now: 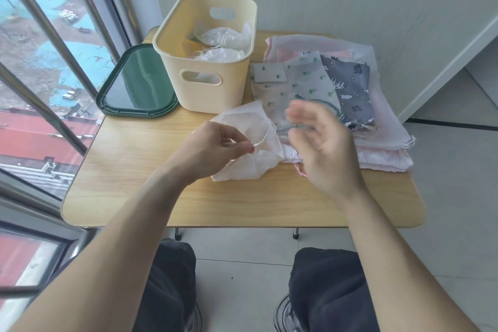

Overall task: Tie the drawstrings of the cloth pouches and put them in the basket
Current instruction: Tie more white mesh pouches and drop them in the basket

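Note:
A white cloth pouch (248,143) lies crumpled on the wooden table (161,197), in front of the cream basket (204,89). My left hand (213,147) pinches its white drawstring (262,137) between thumb and fingers. My right hand (320,143) hovers blurred just right of the pouch, fingers spread, holding nothing that I can see. Inside the basket lie white pouches (223,43) with their strings drawn. A pile of patterned pouches (323,83), cactus print and grey unicorn print over pink ones, lies to the right of the basket.
A dark green tray-like lid (134,83) lies left of the basket at the table's edge by the window. A white wall stands behind the table. My knees are below the table's near edge over a tiled floor.

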### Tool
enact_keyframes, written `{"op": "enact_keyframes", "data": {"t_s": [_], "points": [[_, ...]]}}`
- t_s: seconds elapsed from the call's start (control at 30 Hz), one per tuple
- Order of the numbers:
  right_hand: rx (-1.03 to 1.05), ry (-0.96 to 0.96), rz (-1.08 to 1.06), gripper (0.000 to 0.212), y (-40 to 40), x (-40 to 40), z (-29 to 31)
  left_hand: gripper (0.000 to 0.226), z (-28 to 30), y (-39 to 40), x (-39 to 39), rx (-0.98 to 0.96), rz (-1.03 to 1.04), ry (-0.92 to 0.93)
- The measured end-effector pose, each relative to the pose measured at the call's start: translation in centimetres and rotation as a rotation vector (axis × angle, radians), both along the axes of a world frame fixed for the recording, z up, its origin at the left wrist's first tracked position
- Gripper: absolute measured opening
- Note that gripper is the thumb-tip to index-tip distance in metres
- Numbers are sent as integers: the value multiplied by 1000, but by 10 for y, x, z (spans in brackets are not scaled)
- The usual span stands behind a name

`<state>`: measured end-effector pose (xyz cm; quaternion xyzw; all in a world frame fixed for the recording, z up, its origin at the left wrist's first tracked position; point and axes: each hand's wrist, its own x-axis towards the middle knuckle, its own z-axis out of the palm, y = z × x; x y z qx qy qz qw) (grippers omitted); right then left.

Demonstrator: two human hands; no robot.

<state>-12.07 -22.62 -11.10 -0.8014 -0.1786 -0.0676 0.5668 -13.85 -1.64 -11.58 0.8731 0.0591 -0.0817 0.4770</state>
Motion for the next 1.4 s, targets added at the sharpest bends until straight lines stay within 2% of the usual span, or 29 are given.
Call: {"op": "enact_keyframes", "data": {"t_s": [0.1, 0.2, 0.3, 0.53, 0.67, 0.77, 0.83, 1.03, 1.17, 1.3, 1.4], "points": [[-329, -26, 224, 37, 7, -4, -10, 10, 1, 1, -2, 4, -58, 5], [-460, -26, 255, 30, 12, -3, -16, 8, 2, 1, -3, 31, -85, 16], [-445, -58, 195, 20, 11, 0, -14, 8, 4, 2, -3, 88, -74, 0], [-330, 40, 174, 3, -1, 6, -6, 8, 10, 6, -5, 94, -44, -44], [-295, 103, 190, 7, 0, 4, -4, 12, 9, 4, -6, 117, -46, -57], [-187, 272, 217, 9, -1, 5, -2, 12, 6, 4, -5, 193, -7, -118], [-201, 316, 243, 10, -2, 5, -1, 12, 5, 5, -5, 233, -6, -136], [-405, 191, 151, 13, -7, 7, -4, 16, 2, 7, -5, 334, -31, -179], [-409, 118, 148, 13, -7, 5, -5, 17, -1, 12, -7, 358, -122, -231], [-356, 32, 155, 11, -7, 6, 0, 20, 0, 9, -6, 412, -113, -302], [-328, 46, 161, 15, -15, 11, 6, 18, 6, 8, -6, 283, -53, -379]]}}
